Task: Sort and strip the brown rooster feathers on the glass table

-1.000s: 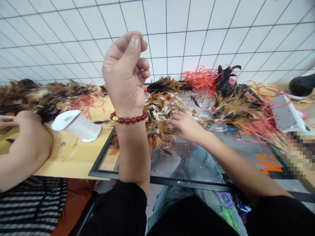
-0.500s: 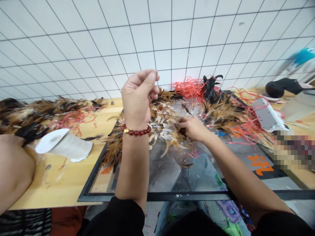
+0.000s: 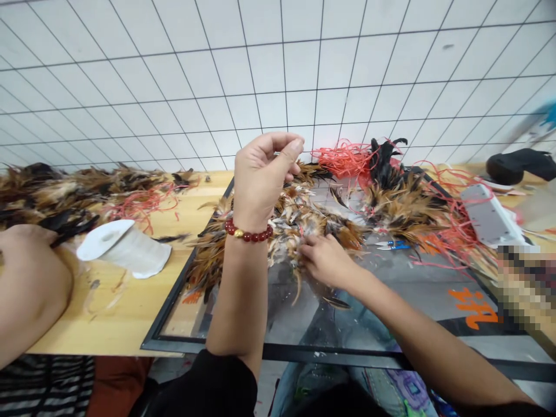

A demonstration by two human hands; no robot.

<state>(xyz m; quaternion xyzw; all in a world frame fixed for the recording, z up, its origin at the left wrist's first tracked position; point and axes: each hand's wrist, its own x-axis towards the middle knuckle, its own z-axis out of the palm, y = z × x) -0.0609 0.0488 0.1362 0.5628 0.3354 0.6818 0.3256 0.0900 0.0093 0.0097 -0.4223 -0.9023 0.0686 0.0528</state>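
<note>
My left hand (image 3: 270,165), wearing a dark red bead bracelet (image 3: 249,233), is raised above the work surface. Its thumb and forefinger pinch together; anything between them is too fine to make out. Below and to the right, my right hand (image 3: 325,260) curls its fingers into a heap of brown and white feathers (image 3: 289,217). Its fingertips close on feathers at the heap's near edge, partly hidden by the hand itself. A loose dark feather (image 3: 336,302) lies just below it. The feathers rest on a black-framed glass panel (image 3: 278,352).
Blue-handled thread snips (image 3: 393,245) lie right of my hand. Beyond are another feather bunch (image 3: 403,205), tangled red string (image 3: 345,159) and a white box (image 3: 493,214). Leftward are a white spool (image 3: 139,252), more feathers (image 3: 65,188) and another person's arm (image 3: 30,289).
My right hand has shifted left and toward me along the feather heap, and the snips show more fully. My left hand stays raised and pinched. The whole view has turned slightly left.
</note>
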